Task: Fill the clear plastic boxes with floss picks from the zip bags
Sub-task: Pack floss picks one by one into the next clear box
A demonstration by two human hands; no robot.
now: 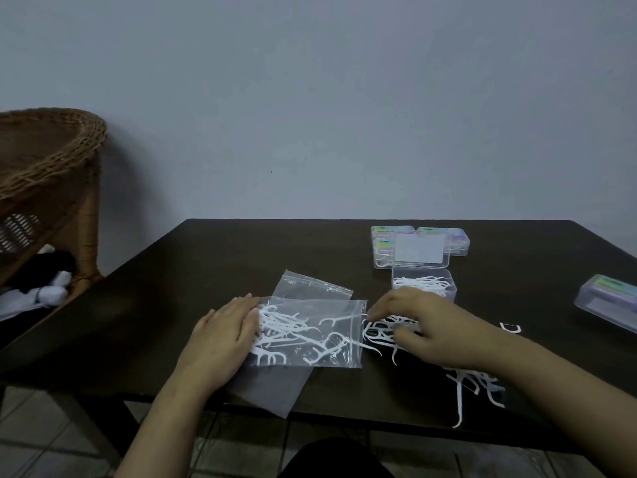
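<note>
A dark bench is carrying everything. A zip bag with white floss picks inside is lying flat near the bench's front edge, on top of an empty bag. The left hand is pressing flat on the zip bag's left end, fingers straight. Just right of the zip bag, the right hand is curling its fingers over loose picks. Behind that hand, an open box is holding some picks.
</note>
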